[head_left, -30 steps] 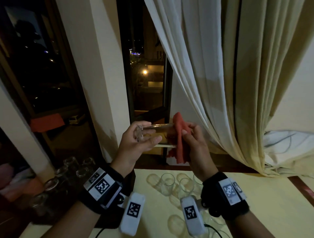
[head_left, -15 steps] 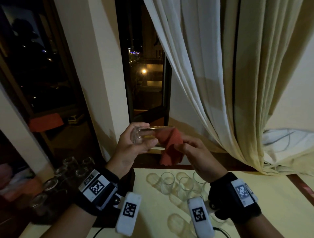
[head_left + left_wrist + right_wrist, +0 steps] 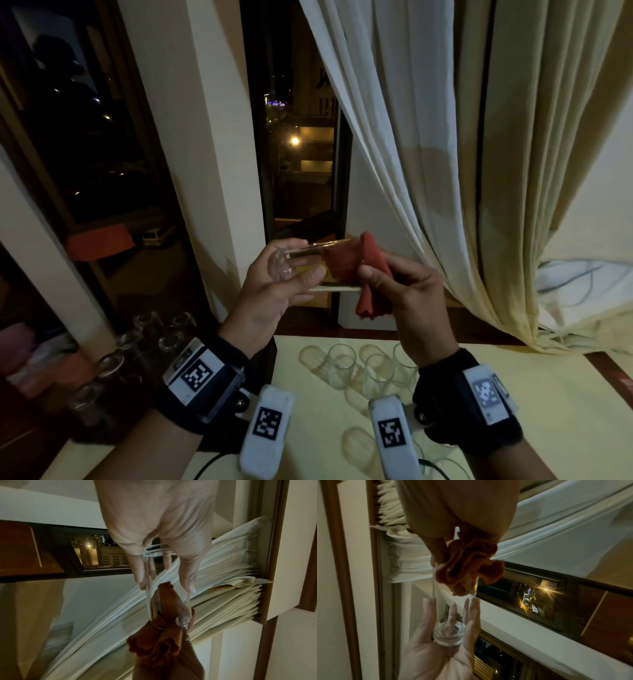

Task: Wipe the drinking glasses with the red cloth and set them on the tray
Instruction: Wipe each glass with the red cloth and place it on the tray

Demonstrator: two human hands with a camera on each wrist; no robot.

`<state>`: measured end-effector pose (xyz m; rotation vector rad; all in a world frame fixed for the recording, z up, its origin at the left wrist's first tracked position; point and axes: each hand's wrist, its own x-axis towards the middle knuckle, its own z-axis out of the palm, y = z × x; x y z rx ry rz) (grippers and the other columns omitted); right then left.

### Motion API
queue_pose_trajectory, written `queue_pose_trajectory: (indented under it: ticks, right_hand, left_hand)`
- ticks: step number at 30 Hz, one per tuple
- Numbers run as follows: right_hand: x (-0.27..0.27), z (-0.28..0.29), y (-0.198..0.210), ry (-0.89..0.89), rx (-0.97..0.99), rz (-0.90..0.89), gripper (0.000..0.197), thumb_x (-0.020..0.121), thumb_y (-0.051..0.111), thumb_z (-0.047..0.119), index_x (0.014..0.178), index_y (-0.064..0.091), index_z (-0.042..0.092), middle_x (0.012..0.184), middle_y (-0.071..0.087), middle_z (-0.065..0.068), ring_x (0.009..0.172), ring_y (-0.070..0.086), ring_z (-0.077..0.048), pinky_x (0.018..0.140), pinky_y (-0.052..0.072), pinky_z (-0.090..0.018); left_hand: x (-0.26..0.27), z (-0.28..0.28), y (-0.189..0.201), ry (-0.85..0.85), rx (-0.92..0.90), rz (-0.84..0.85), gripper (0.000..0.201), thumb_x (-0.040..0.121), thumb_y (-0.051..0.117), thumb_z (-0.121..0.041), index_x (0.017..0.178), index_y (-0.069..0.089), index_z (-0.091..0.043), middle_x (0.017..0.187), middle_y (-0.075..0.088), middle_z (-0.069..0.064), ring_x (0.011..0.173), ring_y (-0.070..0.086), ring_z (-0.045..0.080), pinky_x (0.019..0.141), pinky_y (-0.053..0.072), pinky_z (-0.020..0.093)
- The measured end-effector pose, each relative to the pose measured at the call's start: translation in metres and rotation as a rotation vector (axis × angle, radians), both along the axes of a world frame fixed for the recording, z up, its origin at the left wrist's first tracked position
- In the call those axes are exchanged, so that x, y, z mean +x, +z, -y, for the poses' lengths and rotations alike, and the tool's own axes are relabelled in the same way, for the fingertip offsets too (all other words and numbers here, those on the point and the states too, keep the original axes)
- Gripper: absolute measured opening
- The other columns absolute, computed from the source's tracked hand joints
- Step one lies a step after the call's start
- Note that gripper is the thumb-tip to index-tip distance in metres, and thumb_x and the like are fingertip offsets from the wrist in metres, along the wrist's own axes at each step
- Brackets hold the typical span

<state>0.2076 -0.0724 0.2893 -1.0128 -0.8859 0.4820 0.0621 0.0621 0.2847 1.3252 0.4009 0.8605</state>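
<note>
A dim room with a dark night window (image 3: 301, 144) and long cream pleated curtains (image 3: 445, 154) stands behind a pale yellow worktop (image 3: 548, 404). On the worktop stand several clear empty drinking glasses (image 3: 342, 365); more glasses (image 3: 113, 363) sit in the dark to the left, though what they rest on cannot be made out. Above the worktop's far edge, the left hand (image 3: 274, 287) grips a tall clear drinking glass (image 3: 448, 615) by its thick base, the glass lying roughly sideways with its mouth toward the right hand (image 3: 400, 294). The right hand pinches a crumpled red cloth (image 3: 352, 263), part of it stuffed into the glass mouth, the rest hanging outside.
</note>
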Motion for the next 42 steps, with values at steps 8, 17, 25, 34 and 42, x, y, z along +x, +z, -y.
queue_pose_trajectory:
  ticks: [8, 17, 25, 34, 42]
  right_hand:
    - [0.003, 0.013, 0.009, 0.438, -0.243, 0.174, 0.046, 0.083, 0.046, 0.017, 0.121, 0.067, 0.001, 0.095, 0.073, -0.003, 0.079, 0.065, -0.01, 0.066, 0.049, -0.019]
    - [-0.01, -0.001, 0.006, 0.15, -0.018, 0.035, 0.021, 0.085, 0.069, 0.009, 0.105, 0.06, 0.008, 0.105, 0.064, -0.013, 0.078, 0.063, -0.017, 0.062, 0.054, -0.024]
    - [-0.013, 0.0, 0.001, 0.269, -0.131, 0.216, 0.039, 0.092, 0.065, 0.007, 0.129, 0.061, 0.017, 0.114, 0.071, -0.002, 0.104, 0.068, -0.016, 0.083, 0.054, -0.023]
    - [-0.008, -0.006, 0.005, 0.242, -0.048, 0.062, 0.033, 0.073, 0.07, 0.003, 0.104, 0.07, 0.01, 0.083, 0.069, -0.003, 0.067, 0.054, -0.021, 0.052, 0.044, -0.026]
    - [-0.003, -0.001, 0.012, 0.183, -0.077, 0.267, 0.034, 0.081, 0.067, -0.011, 0.101, 0.066, 0.016, 0.086, 0.074, 0.01, 0.08, 0.068, -0.003, 0.067, 0.056, -0.022]
  left_hand:
    - [-0.007, -0.004, -0.001, -0.068, -0.057, 0.021, 0.062, 0.054, 0.088, -0.023, 0.111, 0.065, -0.022, 0.126, 0.06, 0.019, 0.105, 0.069, 0.033, 0.069, 0.06, 0.034]
    - [-0.002, -0.004, 0.007, 0.006, -0.11, 0.042, 0.054, 0.061, 0.091, -0.023, 0.108, 0.064, -0.024, 0.11, 0.071, 0.005, 0.097, 0.073, 0.025, 0.068, 0.059, 0.031]
    - [-0.002, 0.003, 0.005, 0.081, -0.004, 0.031, 0.059, 0.056, 0.093, -0.029, 0.108, 0.065, -0.028, 0.118, 0.065, 0.008, 0.102, 0.07, 0.026, 0.071, 0.061, 0.034]
    - [-0.004, 0.01, 0.008, -0.024, 0.276, -0.016, 0.071, 0.049, 0.094, -0.05, 0.11, 0.062, -0.033, 0.118, 0.06, -0.001, 0.1, 0.066, 0.008, 0.078, 0.055, 0.027]
    - [-0.014, 0.006, 0.021, -0.172, 0.06, -0.11, 0.058, 0.066, 0.087, -0.025, 0.12, 0.066, -0.014, 0.099, 0.07, 0.013, 0.061, 0.068, 0.017, 0.052, 0.053, 0.019]
